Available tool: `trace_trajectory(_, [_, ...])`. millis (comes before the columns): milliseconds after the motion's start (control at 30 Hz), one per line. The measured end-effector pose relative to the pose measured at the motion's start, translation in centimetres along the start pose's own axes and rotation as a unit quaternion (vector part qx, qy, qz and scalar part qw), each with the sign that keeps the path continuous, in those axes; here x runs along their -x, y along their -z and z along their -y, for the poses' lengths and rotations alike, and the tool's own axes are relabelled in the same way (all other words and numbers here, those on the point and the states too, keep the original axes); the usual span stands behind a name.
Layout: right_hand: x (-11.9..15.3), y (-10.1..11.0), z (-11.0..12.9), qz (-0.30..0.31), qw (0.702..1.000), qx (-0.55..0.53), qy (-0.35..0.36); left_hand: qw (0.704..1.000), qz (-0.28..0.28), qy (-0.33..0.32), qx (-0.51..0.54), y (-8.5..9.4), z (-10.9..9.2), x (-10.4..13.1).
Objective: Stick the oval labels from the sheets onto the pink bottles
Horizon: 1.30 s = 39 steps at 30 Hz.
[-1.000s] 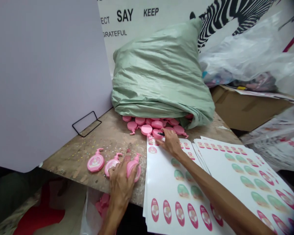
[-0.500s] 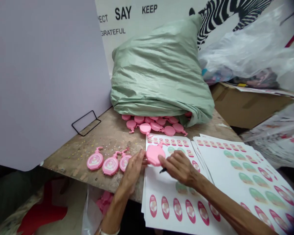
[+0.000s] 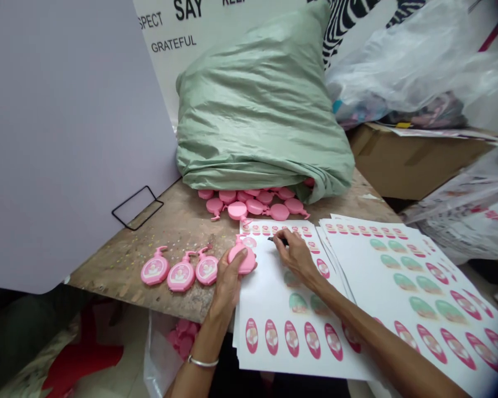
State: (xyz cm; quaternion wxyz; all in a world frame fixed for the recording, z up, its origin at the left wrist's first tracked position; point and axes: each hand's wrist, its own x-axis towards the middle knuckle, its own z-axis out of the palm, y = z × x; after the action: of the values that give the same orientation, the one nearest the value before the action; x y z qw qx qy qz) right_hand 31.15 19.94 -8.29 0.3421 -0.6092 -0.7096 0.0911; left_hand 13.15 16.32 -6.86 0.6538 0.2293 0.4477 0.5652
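Tabletop (image 3: 166, 226) edges are left uncovered at the near left, where a strip of wood runs in front of three labelled bottles (image 3: 181, 277) laid flat in a row. More wood is shown between that row, the black wire frame (image 3: 128, 199) and the pale upright panel (image 3: 66, 138). On the right, less room is given: the sheet of stickers (image 3: 268, 290) is lapped close by a second stack of sheets (image 3: 359, 271), and its near edge is pushed past the table's front. The far side is bounded by a green sack (image 3: 257, 110), with a heap of pink bottles (image 3: 237, 210) spilled from beneath it.

A pink pump bottle (image 3: 244, 261) is gripped in the left hand (image 3: 228, 279), fingers and thumb closed about its rounded body, just over the sheet's left edge. By the right hand (image 3: 294, 254) a thin dark tool (image 3: 270, 239) is pinched, tip poking out above the sheet; how tightly cannot be told.

Smooth, flattened plastic rounds are topped by hooked spouts. The sack is creased and faintly glossy, the wood scuffed and flecked, the paper flat and printed with ovals and green domes.
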Motion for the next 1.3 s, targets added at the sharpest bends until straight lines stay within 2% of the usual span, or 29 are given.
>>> trace_trajectory(133, [-1.3,-2.4,0.8,0.015,0.999,0.036,0.01,1.0,-0.012,-0.023,-0.017,0.0,0.4,-1.3])
trace_trajectory(267, [-1.1,-3.5,0.9,0.021,0.997,0.072,0.02,0.999,-0.017,-0.026,-0.03,0.5,0.9,-2.0])
trace_trajectory(533, [-0.8,-3.6,0.7,0.041,0.996,0.078,0.015,0.998,-0.011,-0.035,-0.044,1.1,1.5,-2.5])
trace_trajectory(767, [-2.3,-3.4,1.2,0.088,0.992,0.055,-0.071,0.997,0.0,-0.043,-0.058,1.5,1.7,-2.5])
trace_trajectory(933, [-4.7,-3.0,0.6,0.164,0.975,0.004,-0.15,0.997,0.013,-0.047,-0.065,1.8,1.8,-2.5])
trace_trajectory(1100, [-6.5,-3.0,-0.1,0.247,0.943,-0.096,-0.202,0.997,0.027,-0.05,-0.061,2.0,2.0,-2.5])
trace_trajectory(1300, [-7.8,-2.3,0.0,0.268,0.914,-0.22,-0.21,0.997,0.034,-0.051,-0.042,1.9,2.0,-2.1])
